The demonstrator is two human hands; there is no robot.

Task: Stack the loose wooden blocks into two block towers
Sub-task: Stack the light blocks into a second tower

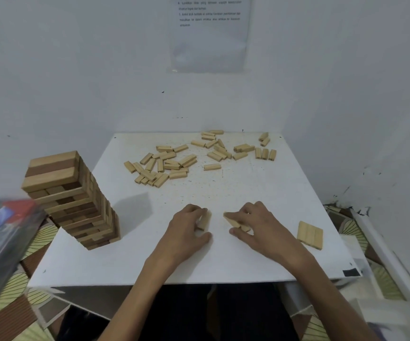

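A tall block tower (76, 200) of light and dark wood stands at the left edge of the white table (223, 262). Several loose pale blocks (164, 163) lie scattered across the far half, with another scatter (223, 148) further right. Three blocks laid side by side (310, 234) form a flat row near the right edge. My left hand (189, 230) grips a block (205, 220) near the table's middle. My right hand (260, 225) holds blocks (232, 220) against the table just right of it.
A blurred plastic-wrapped box (0, 237) juts in at the left, below the tower. A printed sheet (208, 33) hangs on the white wall behind. Patterned floor mats (14, 303) surround the low table, and a white board edge (383, 247) runs along the right.
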